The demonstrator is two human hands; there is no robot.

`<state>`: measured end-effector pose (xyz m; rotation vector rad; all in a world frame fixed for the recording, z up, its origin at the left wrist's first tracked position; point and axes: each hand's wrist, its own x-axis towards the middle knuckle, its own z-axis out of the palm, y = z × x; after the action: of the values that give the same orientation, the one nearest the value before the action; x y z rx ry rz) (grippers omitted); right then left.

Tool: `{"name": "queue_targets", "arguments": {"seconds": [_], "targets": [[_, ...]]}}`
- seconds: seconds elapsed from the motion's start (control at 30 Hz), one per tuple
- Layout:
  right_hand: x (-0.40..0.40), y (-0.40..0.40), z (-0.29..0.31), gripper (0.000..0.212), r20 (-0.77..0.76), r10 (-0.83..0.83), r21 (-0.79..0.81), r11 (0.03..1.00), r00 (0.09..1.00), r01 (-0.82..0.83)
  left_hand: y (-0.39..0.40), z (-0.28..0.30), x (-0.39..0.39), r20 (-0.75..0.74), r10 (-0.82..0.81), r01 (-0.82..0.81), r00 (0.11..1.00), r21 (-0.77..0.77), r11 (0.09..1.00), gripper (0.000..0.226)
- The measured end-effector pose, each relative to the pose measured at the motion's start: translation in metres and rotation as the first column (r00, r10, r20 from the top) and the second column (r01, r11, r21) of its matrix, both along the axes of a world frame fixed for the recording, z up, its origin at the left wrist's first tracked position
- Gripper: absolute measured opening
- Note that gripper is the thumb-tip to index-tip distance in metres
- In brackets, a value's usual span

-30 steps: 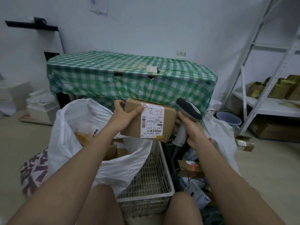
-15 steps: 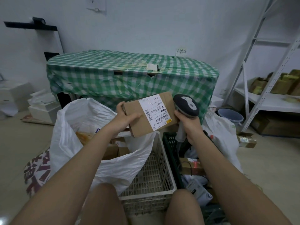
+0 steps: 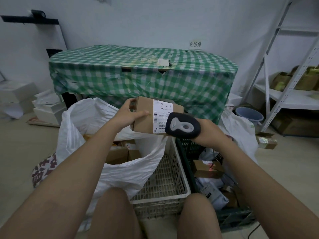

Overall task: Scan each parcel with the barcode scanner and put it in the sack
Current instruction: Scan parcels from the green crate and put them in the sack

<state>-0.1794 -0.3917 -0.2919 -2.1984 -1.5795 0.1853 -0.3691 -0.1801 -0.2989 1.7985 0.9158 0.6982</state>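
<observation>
Left hand: the left hand [image 3: 128,113] grips the near left end of the cardboard parcel [image 3: 148,118], thumb laid across the top face and fingers curled over the far edge, so the box stays level and steady.
Parcel: held in the air above the open mouth of the sack [image 3: 110,169], label side up; this placing looks chosen so it can go straight down once read.
Label: the white shipping label [image 3: 161,114] with "2-1" handwritten on it faces upward, toward the scanner head; its near right corner is hidden behind the scanner.
Right hand: the right hand [image 3: 209,133] is wrapped round the handle of the barcode scanner [image 3: 183,125], whose dark head hangs just over the label's right part, tipped down at the barcodes. Whether a finger is on the trigger cannot be told.
Step in hand: by my reading, this is the scan itself, not yet the drop.
Sack: white plastic, propped open to the left of the pale crate [image 3: 165,187], with brown boxes already lying inside.
Waiting parcels: a dark green crate [image 3: 231,218] on the right holds a small box [image 3: 208,169] and soft grey mailers, close to the scanning hand.
Far side: a surface under a green checked cloth [image 3: 143,78]; metal shelving [image 3: 283,94] at far right.
</observation>
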Motion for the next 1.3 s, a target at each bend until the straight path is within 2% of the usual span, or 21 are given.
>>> {"name": "queue_targets", "arguments": {"seconds": [0.07, 0.13, 0.43, 1.0, 1.23, 1.3], "targets": [[-0.006, 0.001, 0.01, 0.005, 0.203, 0.019, -0.079, 0.997, 0.979, -0.003, 0.0, 0.003, 0.003, -0.008, -0.009, 0.01, 1.0, 0.039, 0.999, 0.082], [-0.009, 0.003, 0.017, 0.007, 0.313, 0.034, -0.094, 0.996, 0.949, -0.004, -0.002, 0.005, 0.007, -0.018, -0.02, 0.021, 1.0, 0.076, 0.997, 0.081], [-0.011, -0.001, 0.037, 0.014, 0.454, -0.006, -0.058, 0.998, 0.891, 0.036, -0.001, 0.006, 0.011, -0.011, -0.034, 0.035, 0.999, 0.101, 0.994, 0.081], [-0.017, -0.006, 0.051, 0.018, 0.453, 0.033, -0.057, 0.998, 0.891, -0.008, 0.0, 0.009, 0.008, 0.0, -0.034, 0.034, 0.999, 0.102, 0.994, 0.083], [-0.018, -0.001, 0.05, 0.022, 0.413, 0.016, -0.001, 1.0, 0.911, -0.017, 0.001, 0.013, 0.004, 0.03, -0.027, 0.024, 0.999, 0.097, 0.995, 0.082], [-0.018, 0.003, 0.047, 0.016, 0.383, 0.01, 0.026, 0.999, 0.924, -0.021, 0.003, 0.016, 0.0, 0.062, 0.0, -0.005, 0.998, 0.082, 0.997, 0.082]]}}
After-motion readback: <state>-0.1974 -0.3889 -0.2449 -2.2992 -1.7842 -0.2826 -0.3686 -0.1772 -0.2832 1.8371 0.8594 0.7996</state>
